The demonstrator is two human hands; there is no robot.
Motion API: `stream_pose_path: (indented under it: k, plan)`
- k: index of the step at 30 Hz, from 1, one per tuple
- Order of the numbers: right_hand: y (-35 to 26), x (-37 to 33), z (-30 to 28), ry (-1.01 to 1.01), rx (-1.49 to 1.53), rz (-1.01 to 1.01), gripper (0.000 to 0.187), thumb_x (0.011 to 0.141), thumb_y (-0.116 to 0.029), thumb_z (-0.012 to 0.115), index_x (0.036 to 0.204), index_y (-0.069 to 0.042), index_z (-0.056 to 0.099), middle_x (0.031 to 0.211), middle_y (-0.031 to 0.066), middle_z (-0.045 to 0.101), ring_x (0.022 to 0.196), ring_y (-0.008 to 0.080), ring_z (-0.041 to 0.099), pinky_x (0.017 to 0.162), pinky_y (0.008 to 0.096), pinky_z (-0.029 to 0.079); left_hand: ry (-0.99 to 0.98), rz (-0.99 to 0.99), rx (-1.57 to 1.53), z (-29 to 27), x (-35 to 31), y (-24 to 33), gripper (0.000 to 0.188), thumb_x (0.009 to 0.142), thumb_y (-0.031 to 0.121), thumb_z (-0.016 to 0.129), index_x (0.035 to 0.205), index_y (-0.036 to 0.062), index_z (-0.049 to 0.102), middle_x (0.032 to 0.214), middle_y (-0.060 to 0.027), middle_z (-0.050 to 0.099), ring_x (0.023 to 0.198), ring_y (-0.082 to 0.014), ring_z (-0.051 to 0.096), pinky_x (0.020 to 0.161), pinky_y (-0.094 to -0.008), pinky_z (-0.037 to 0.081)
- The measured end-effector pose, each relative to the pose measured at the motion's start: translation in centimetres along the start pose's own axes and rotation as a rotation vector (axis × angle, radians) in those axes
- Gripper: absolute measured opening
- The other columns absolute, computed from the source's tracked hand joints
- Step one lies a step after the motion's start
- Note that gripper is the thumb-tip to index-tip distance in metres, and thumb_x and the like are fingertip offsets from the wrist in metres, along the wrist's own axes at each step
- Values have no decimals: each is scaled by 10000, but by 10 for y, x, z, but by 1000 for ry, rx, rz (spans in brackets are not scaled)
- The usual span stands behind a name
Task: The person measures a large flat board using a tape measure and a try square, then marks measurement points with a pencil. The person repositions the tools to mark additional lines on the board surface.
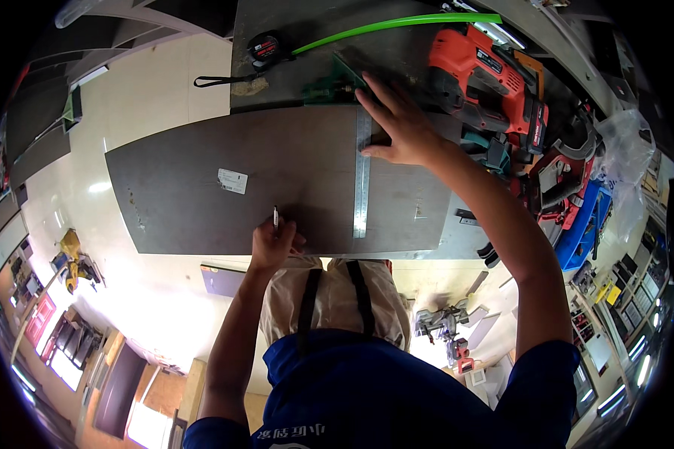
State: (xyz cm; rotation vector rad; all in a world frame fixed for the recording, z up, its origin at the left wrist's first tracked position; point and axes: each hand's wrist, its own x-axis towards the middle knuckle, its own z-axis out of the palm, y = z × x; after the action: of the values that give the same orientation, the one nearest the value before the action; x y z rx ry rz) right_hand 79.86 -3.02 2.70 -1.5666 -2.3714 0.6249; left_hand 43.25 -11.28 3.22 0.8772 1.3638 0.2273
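Note:
A dark grey board lies across the bench in front of me, with a white label on its left half. Near its front edge, my left hand is closed round a slim white pen pointing up from the fingers. A metal straight ruler runs from back to front over the board, right of the middle. My right hand is spread at the ruler's far end, thumb touching its edge and fingers reaching past the board's back edge. Beside those fingertips is a green tool, partly in shadow.
Behind the board are a tape measure with a black strap and a long bright green strip. A red cordless power tool stands at the back right, near another red tool and a blue crate. A clear plastic bag hangs farther right.

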Motion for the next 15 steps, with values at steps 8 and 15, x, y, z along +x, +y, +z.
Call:
stream_pose_path:
  k: [8,15]
  plan:
    - [0,-2,0,8,23,-13,969,745,-455,818,1501,-49,366,1604,230,187,1469,407,234,1197,497,248,-28,524,486,43,-10,25,113,855,31,642,809,0,543,980,-158,715,749,-305,707,621,-370,589]
    - [-1,-2,-2,11,41,-11,965,723,-424,842,1488,-48,389,1604,229,194,1450,415,270,1189,511,254,-64,754,596,101,-8,37,301,823,77,709,703,19,439,1321,-234,597,1003,-386,626,745,-418,564]
